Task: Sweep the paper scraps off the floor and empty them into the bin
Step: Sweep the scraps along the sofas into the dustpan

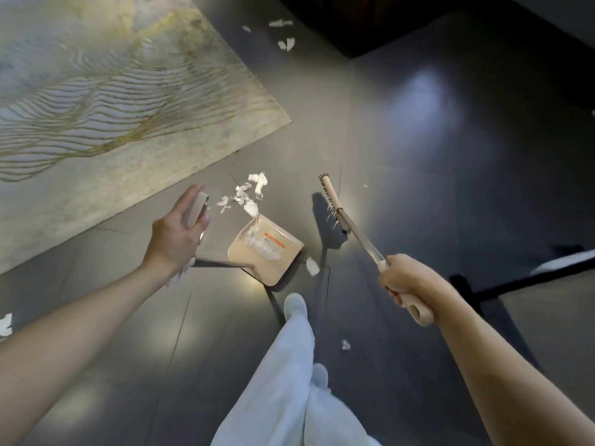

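My left hand (180,235) grips the beige top of the dustpan's long handle. The beige dustpan (265,252) sits on the dark floor with a few white scraps inside. A cluster of white paper scraps (248,194) lies just beyond its mouth, near the rug's corner. My right hand (404,284) grips the beige handle of the broom, whose head (331,201) is lifted off the floor to the right of the pan. One scrap (312,266) lies beside the pan, another (345,345) near my foot, and more scraps (285,35) lie far ahead. No bin is in view.
A pale patterned rug (96,101) covers the floor on the left. Dark furniture (402,20) stands at the top right. A black bar-like base (502,288) lies on the right. My legs and feet (296,365) are at the bottom centre. A scrap (5,324) lies at the left edge.
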### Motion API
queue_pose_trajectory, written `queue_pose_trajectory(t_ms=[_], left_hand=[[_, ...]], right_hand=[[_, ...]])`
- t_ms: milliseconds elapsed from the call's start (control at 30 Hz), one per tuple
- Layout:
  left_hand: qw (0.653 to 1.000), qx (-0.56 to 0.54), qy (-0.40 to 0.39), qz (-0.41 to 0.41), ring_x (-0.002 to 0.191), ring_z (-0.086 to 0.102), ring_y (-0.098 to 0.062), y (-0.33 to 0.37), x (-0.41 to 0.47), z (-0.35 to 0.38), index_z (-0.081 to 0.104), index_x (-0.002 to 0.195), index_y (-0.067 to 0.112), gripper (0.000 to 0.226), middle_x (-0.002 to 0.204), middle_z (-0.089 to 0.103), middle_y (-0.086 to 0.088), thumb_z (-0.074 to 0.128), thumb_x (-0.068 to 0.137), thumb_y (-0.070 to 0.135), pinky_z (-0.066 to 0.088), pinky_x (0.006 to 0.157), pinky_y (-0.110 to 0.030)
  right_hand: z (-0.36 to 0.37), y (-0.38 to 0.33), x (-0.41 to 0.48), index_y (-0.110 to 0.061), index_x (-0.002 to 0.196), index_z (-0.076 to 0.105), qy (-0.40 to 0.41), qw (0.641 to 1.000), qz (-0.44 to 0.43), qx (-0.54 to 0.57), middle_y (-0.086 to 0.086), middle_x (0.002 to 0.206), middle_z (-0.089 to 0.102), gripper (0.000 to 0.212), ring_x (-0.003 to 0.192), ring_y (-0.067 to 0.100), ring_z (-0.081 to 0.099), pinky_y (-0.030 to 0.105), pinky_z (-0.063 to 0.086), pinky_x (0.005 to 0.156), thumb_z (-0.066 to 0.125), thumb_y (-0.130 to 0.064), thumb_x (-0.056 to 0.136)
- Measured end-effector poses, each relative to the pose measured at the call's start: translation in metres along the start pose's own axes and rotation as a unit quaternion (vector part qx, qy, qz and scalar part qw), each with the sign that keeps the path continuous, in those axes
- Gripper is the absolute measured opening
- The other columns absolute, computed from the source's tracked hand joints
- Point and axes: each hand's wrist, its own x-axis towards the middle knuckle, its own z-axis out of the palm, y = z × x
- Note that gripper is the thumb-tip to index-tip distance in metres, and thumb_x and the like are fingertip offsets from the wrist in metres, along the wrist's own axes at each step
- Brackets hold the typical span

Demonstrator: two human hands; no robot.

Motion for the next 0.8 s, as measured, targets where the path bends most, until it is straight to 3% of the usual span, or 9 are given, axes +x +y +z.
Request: queue_pose_trajectory(t_ms=[67,133,167,300,367,467,600,700,800], left_hand=[[1.000,0.003,-0.012,-0.006,0.088,0.057,0.015,-0.009,-0.018,-0.006,0.046,0.138,0.044,0.053,0.132,0.048,0.026,0.061,0.093,0.020,0.048,0.080,-0.022],[1.000,0.007,-0.023,-0.010,0.061,0.056,0.010,-0.019,-0.031,-0.012,0.048,0.136,0.043,0.050,0.127,0.056,0.023,0.063,0.093,0.022,0.047,0.067,-0.014],[0.999,0.010,-0.034,-0.009,0.059,0.058,0.005,-0.024,-0.035,-0.014,0.050,0.134,0.044,0.048,0.125,0.059,0.021,0.063,0.092,0.023,0.048,0.065,-0.013],[0.996,0.016,-0.091,0.003,0.113,0.058,-0.027,-0.040,-0.044,-0.008,0.047,0.126,0.058,0.051,0.134,0.056,0.020,0.063,0.092,0.024,0.048,0.094,-0.037],[0.995,0.024,-0.096,0.001,0.102,0.065,-0.028,-0.042,-0.038,-0.005,0.044,0.122,0.064,0.054,0.129,0.061,0.013,0.063,0.092,0.024,0.049,0.083,-0.035],[0.994,0.017,-0.104,-0.003,0.055,0.057,-0.009,-0.040,-0.018,-0.007,0.043,0.111,0.074,0.057,0.101,0.067,0.010,0.062,0.092,0.023,0.046,0.061,-0.025],[0.991,0.023,-0.129,0.034,0.057,0.052,-0.004,-0.037,0.003,-0.012,0.047,0.125,0.062,0.054,0.091,0.058,0.027,0.061,0.093,0.022,0.041,0.045,-0.005],[0.987,0.031,-0.146,0.051,0.050,0.052,-0.002,-0.046,0.013,-0.024,0.047,0.134,0.051,0.052,0.099,0.059,0.018,0.061,0.093,0.021,0.042,0.046,-0.007],[0.979,0.025,-0.187,0.083,0.046,0.050,0.000,-0.055,0.012,-0.040,0.046,0.133,0.054,0.054,0.099,0.057,0.031,0.062,0.093,0.022,0.044,0.050,-0.008]], right_hand=[[0.025,0.018,-0.012,0.002,0.098,0.059,-0.017,1.000,0.017,0.010,0.012,0.064,0.061,0.022,0.052,0.024,0.054,0.032,0.046,0.055,0.043,-0.001,0.084],[0.047,0.030,-0.019,0.004,0.102,0.059,-0.047,0.998,0.028,0.029,0.014,0.065,0.059,0.025,0.056,0.025,0.054,0.032,0.046,0.058,0.044,0.001,0.083],[0.056,0.035,-0.022,0.005,0.104,0.059,-0.059,0.997,0.030,0.040,0.015,0.068,0.059,0.027,0.060,0.027,0.054,0.033,0.046,0.062,0.045,0.003,0.081],[0.097,0.042,-0.034,-0.002,0.108,0.056,-0.075,0.996,0.009,0.049,0.013,0.065,0.058,0.031,0.058,0.027,0.054,0.032,0.046,0.057,0.044,0.002,0.079],[0.115,0.038,-0.041,-0.007,0.107,0.051,-0.092,0.991,0.006,0.094,0.011,0.061,0.056,0.030,0.055,0.026,0.052,0.034,0.046,0.058,0.042,-0.003,0.078],[0.138,0.020,-0.053,-0.008,0.105,0.050,-0.122,0.984,0.003,0.133,0.012,0.063,0.055,0.031,0.052,0.025,0.050,0.034,0.046,0.057,0.042,-0.003,0.076],[0.162,-0.009,-0.077,-0.009,0.112,0.055,-0.160,0.964,0.025,0.212,0.001,0.051,0.047,0.038,0.040,0.012,0.042,0.023,0.040,0.045,0.043,-0.003,0.077],[0.174,-0.021,-0.105,-0.016,0.112,0.059,-0.136,0.960,0.035,0.243,-0.003,0.043,0.045,0.040,0.034,0.009,0.038,0.018,0.037,0.039,0.044,-0.003,0.077],[0.186,-0.022,-0.138,-0.016,0.116,0.057,-0.108,0.948,0.045,0.295,-0.003,0.041,0.043,0.043,0.031,0.008,0.037,0.016,0.035,0.037,0.043,0.000,0.078]])
